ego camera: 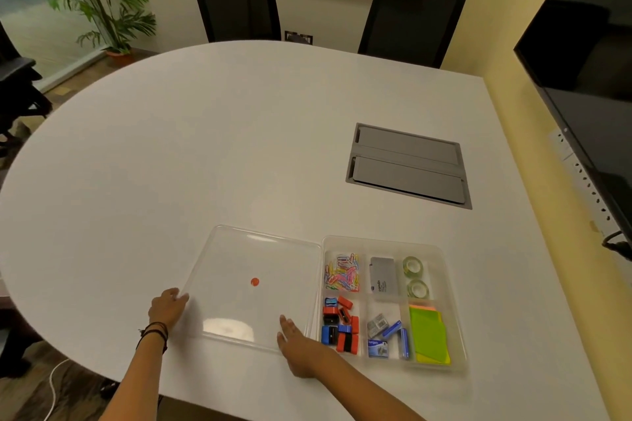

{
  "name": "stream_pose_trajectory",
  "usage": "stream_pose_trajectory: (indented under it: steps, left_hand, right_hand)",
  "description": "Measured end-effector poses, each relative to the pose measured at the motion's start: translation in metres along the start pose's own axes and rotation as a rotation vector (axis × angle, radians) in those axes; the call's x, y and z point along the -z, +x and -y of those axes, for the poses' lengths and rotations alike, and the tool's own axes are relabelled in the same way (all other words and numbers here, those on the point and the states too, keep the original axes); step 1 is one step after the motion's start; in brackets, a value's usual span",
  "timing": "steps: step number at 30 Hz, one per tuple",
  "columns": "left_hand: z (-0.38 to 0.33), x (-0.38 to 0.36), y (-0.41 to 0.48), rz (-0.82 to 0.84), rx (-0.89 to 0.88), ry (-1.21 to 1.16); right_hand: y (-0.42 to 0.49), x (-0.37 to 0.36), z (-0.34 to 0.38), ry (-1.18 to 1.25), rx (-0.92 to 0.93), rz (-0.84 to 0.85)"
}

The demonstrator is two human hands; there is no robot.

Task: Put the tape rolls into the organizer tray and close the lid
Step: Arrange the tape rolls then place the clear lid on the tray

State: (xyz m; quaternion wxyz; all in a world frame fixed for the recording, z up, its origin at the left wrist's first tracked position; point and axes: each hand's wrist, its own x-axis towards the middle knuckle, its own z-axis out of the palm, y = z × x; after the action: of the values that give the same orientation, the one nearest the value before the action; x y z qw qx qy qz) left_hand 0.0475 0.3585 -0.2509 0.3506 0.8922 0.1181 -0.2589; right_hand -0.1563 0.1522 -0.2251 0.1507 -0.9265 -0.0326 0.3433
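The clear organizer tray sits on the white table at the near right. Two clear tape rolls lie in its far right compartment. The clear lid, with a small red sticker, lies flat on the table just left of the tray. My left hand rests at the lid's left edge, fingers touching the rim. My right hand lies on the lid's near right corner, fingers spread. Whether either hand grips the lid I cannot tell.
Other tray compartments hold coloured paper clips, a grey box, red and blue sharpeners, staple boxes and green sticky notes. A grey cable hatch is set in the table beyond. Two black chairs stand behind; a screen hangs right.
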Motion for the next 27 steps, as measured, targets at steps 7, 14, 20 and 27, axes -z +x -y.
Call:
stream_pose_trajectory:
  steps: [7, 14, 20, 27]
  left_hand:
    - [-0.012, -0.01, -0.002, -0.057, 0.027, 0.2]
    - [-0.017, -0.02, -0.002, -0.102, 0.089, 0.154]
    - [-0.013, -0.018, 0.008, -0.069, 0.099, 0.195]
    - [-0.006, -0.008, 0.012, -0.008, -0.04, 0.096]
  right_hand:
    - [0.002, 0.003, 0.0, -0.045, 0.0, 0.007]
    - [0.004, 0.001, 0.001, -0.077, -0.059, -0.004]
    - [0.003, 0.003, 0.0, -0.061, -0.064, 0.018]
    - [0.002, 0.003, -0.001, -0.095, -0.037, 0.017]
